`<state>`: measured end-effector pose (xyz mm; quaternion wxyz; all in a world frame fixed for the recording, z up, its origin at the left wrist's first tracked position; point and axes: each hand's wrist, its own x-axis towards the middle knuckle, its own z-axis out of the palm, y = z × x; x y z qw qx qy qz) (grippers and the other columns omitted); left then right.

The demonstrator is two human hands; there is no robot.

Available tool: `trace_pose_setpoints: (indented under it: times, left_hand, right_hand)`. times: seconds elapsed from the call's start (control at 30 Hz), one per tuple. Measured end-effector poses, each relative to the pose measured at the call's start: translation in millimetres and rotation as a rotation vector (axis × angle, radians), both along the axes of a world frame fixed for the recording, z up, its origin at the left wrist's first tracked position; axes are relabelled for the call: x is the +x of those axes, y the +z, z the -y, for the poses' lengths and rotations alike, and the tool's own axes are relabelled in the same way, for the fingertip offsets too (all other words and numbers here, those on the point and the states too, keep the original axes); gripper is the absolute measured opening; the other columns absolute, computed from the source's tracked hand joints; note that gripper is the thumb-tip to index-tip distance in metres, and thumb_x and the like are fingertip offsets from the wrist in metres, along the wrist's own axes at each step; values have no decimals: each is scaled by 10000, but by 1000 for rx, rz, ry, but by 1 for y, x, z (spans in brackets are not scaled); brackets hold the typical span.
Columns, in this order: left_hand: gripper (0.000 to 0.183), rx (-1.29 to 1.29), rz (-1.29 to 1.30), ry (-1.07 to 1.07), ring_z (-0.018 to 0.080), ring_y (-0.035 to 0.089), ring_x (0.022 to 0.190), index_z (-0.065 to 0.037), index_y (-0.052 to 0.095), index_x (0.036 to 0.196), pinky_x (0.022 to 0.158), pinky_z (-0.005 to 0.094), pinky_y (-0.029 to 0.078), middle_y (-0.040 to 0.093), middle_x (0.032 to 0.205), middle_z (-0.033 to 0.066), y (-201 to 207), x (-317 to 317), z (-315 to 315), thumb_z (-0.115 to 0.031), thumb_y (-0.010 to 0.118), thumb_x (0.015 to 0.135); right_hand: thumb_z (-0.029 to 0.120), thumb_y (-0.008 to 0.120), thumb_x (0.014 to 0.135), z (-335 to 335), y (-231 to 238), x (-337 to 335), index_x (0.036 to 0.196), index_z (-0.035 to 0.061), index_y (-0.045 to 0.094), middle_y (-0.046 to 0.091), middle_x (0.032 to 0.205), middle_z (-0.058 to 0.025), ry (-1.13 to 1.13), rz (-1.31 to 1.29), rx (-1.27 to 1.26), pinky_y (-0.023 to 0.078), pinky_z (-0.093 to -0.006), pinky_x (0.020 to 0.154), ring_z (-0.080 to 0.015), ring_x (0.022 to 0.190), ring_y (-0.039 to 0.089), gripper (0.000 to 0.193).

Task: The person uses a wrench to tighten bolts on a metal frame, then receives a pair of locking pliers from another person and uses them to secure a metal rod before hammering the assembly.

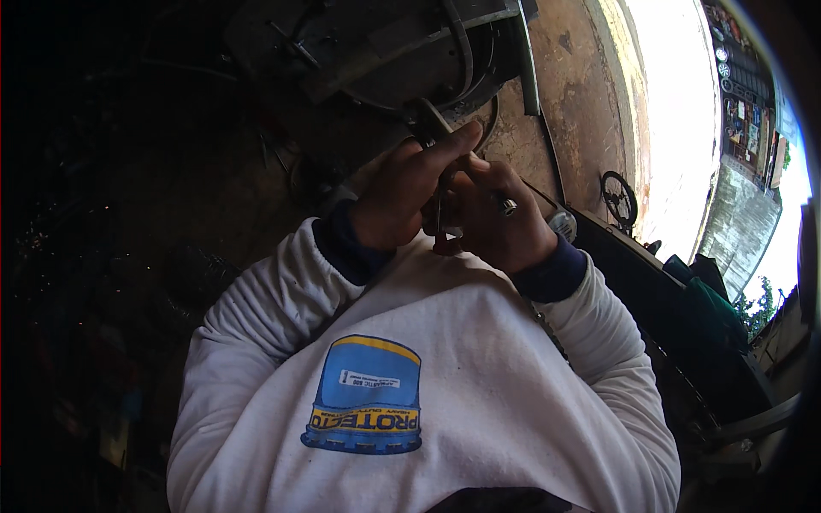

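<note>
Both my hands are raised close together in front of my chest. My left hand (395, 195) is closed, its thumb pressed along a flat metal piece (430, 117) with a rounded end that juts out beyond the fingers. From the other side my right hand (505, 214), wearing a ring, closes on the same piece, thumb against thumb. Most of the piece is hidden by my fingers, so its full shape cannot be made out. Just beyond the hands stands a dark machine (410, 56) with a rounded metal housing.
A narrow metal bar (528, 64) rises beside the machine. To the right are a dark bench (624, 256), a spoked wheel (618, 201) on the floor and green cloth (717, 308). Small sparks or bright specks (38, 235) show at the dark left side.
</note>
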<state>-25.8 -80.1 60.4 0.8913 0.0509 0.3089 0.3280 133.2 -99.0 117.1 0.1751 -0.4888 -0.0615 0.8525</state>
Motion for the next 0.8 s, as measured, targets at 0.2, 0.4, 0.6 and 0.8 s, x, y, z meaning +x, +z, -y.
trace_pose_setpoints:
  times: [0.2,0.4,0.6,0.8]
  left_hand:
    - [264,-133,37,-16,134,627,693,-85,606,905,639,282,512,619,785,37,5,0,-7,-346,636,888]
    - [247,-194,4,63,169,614,704,-91,573,922,674,312,504,605,781,49,-12,14,-2,-316,658,863]
    - [233,-116,-17,183,162,591,736,-82,570,911,703,322,481,604,795,59,-12,21,2,-292,664,870]
    - [190,-47,-28,243,154,578,856,-88,584,908,807,329,442,590,828,33,-3,27,8,-237,692,865]
  right_hand:
    - [541,396,978,-6,17,-7,1345,152,467,547,1212,-87,5,86,-27,468,-414,875,-226,1041,577,539]
    - [567,350,999,5,59,-2,1187,-17,563,629,1007,-122,172,496,308,488,-322,809,-169,921,600,649]
    - [500,396,1014,9,70,-15,918,-43,657,605,693,-43,285,669,427,462,-243,554,-104,581,549,610]
    - [424,470,1011,20,69,-6,880,-13,652,564,638,-34,106,661,401,432,-241,506,-98,547,536,491]
